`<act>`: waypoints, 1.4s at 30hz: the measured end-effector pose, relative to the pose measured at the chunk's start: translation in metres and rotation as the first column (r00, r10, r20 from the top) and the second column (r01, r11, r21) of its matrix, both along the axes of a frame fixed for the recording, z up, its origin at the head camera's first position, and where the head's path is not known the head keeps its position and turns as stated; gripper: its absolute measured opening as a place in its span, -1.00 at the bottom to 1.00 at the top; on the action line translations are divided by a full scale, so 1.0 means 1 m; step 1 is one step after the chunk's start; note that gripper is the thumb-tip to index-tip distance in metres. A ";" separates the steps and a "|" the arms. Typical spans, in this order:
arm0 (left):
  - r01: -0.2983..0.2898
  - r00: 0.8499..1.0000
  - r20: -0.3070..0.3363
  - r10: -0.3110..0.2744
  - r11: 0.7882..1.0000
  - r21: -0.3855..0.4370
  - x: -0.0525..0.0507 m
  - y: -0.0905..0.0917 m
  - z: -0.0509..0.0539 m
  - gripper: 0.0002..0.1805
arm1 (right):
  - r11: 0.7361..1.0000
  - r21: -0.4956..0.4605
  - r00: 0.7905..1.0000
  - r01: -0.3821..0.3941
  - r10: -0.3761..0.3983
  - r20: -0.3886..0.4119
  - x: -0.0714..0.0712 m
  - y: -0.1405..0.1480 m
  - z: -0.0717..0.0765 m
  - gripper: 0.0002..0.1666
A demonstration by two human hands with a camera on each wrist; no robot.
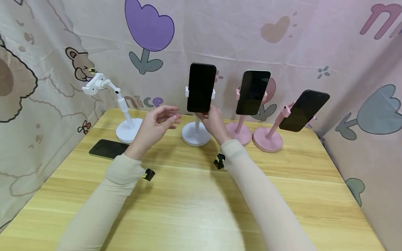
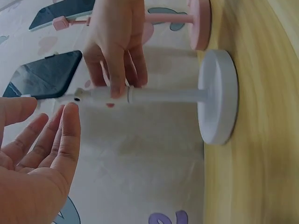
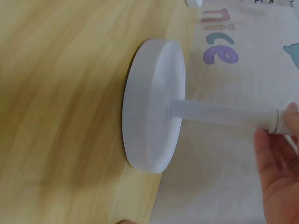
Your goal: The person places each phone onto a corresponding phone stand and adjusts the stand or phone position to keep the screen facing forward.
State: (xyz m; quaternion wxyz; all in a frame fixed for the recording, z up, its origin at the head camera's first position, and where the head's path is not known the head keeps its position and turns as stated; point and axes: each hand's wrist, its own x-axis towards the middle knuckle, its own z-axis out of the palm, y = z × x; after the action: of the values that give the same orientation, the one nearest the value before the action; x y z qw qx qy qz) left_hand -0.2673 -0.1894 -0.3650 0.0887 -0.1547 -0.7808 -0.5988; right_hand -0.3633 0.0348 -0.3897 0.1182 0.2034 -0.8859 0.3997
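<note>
A white phone stand (image 1: 196, 134) stands at the middle back, a black phone (image 1: 201, 88) upright in its clamp. My right hand (image 1: 215, 123) grips the stand's pole just under the phone; in the left wrist view the thumb and fingers of that right hand (image 2: 117, 46) close round the upper pole. The right wrist view shows the round white base (image 3: 154, 107) flat on the table, fingertips at the collar of the pole. My left hand (image 1: 158, 127) hovers left of the stand, fingers relaxed and slightly bent, holding nothing; in its own view the left hand (image 2: 42, 163) is near the phone's lower edge.
An unloaded white stand (image 1: 127, 129) is at the left, a dark phone (image 1: 108, 149) lying before it. Two pink stands to the right hold phones: one pink base (image 1: 238, 134) beside my right hand, another pink base (image 1: 267, 140) farther right. A patterned cloth (image 1: 220, 31) hangs behind.
</note>
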 end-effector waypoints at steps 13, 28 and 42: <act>-0.054 0.998 0.008 0.055 0.995 -0.081 0.001 -0.028 -0.006 -0.64 | 0.999 -0.040 1.000 0.025 -0.025 -0.006 0.010 -0.001 0.002 -0.67; -0.233 0.971 -0.088 0.223 0.965 -0.123 -0.002 -0.065 -0.023 -0.70 | 0.999 0.032 0.993 -0.035 0.031 0.113 0.022 -0.004 0.003 -0.63; -0.358 0.934 -0.080 0.349 0.910 -0.210 0.003 -0.108 -0.026 -0.67 | 0.990 0.044 0.976 -0.132 0.122 0.183 0.032 -0.031 0.001 -0.64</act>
State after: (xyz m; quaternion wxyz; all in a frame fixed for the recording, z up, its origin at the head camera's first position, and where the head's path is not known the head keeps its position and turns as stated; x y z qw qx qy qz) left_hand -0.2648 -0.2976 -0.3911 0.1937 -0.0319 -0.8555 -0.4791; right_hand -0.3316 0.0038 -0.3886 0.0063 0.2257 -0.8891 0.3982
